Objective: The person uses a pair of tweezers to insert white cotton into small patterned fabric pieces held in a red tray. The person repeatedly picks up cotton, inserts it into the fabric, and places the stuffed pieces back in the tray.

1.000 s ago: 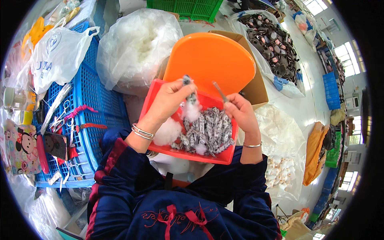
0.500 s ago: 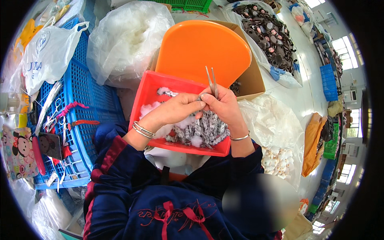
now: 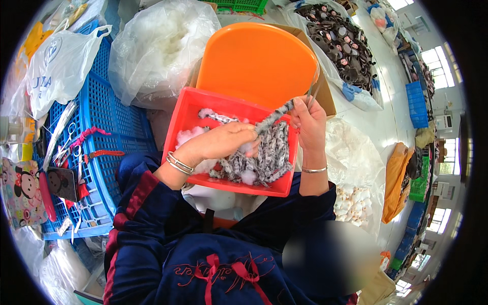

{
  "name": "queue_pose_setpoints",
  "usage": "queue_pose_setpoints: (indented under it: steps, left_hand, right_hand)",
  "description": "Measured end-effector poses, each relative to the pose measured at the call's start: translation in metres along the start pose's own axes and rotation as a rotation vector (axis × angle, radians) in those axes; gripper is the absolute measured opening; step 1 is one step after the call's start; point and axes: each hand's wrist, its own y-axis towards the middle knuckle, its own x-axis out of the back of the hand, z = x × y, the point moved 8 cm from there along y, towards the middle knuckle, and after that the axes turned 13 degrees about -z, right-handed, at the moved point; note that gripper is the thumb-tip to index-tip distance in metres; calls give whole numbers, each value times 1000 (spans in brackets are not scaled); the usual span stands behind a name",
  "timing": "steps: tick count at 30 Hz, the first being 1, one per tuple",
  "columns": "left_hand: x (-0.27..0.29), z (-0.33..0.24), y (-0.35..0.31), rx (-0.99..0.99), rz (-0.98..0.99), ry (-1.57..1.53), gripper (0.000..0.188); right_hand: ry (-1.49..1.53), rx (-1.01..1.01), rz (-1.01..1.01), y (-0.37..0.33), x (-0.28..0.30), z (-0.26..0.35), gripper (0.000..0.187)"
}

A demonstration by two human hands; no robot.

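Observation:
A narrow, fuzzy grey strip [image 3: 275, 116] is stretched slantwise between my hands, over a red plastic bin [image 3: 237, 190]. My left hand [image 3: 219, 143] is closed, pinching the strip's lower left end. The upper right end is pinched by my right hand [image 3: 310, 122], which also keeps a pair of metal tweezers [image 3: 316, 84] in its grip, tips pointing up and blurred. Inside the bin, below the hands, lies a heap of similar grey-and-white fuzzy strips [image 3: 277, 152]. White fluffy stuffing [image 3: 189, 135] sits at the bin's left side, partly behind my left hand.
An orange stool seat [image 3: 256, 63] and a cardboard box [image 3: 327, 99] stand beyond the bin. Left are a clear bag of stuffing [image 3: 162, 46] and a blue crate [image 3: 122, 129] carrying scissors [image 3: 67, 140] and a phone [image 3: 62, 184]. Bags of dark pieces [image 3: 340, 43] and white pieces [image 3: 352, 206] lie right.
My hands, close together before, have moved apart, the right one going rightward. The grey strip now shows stretched between them. The tweezers have shifted right with my right hand.

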Motion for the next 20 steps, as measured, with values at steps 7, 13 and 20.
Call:
queue_pose_setpoints:
  steps: [7, 13, 20]
  left_hand:
    - [14, 2, 3, 8, -132, 66, 33]
    - [13, -2, 4, 9, -237, 56, 32]
    - [15, 13, 4, 54, -217, 117, 33]
  right_hand:
    - [198, -227, 111, -14, -32, -11, 12]
    - [21, -290, 282, -40, -59, -36, 17]
    - [-32, -269, 256, -38, -60, -32, 18]
